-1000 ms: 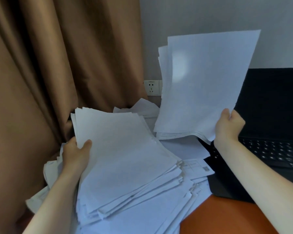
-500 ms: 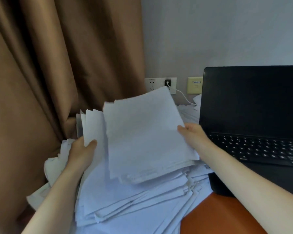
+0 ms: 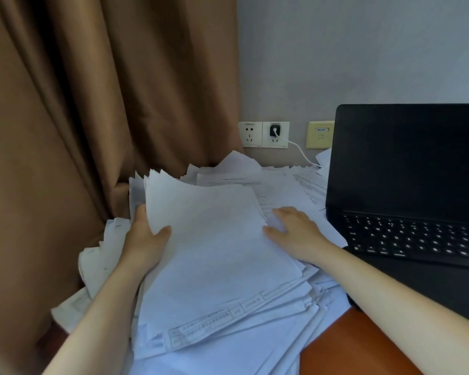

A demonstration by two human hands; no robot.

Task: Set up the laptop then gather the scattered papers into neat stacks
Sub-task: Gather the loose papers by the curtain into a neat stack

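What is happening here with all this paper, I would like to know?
A person is tidying a desk. The left hand grips the left edge of an untidy stack, thumb on top. The right hand lies flat and open at the stack's right edge. More loose papers lie behind and under it, not yet squared. The laptop stands open on the right, its screen dark.

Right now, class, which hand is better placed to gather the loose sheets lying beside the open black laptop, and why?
Right. The right hand lies flat on the loose white sheets next to the black laptop, while the left hand grips the left edge of the white paper stack, farther away.
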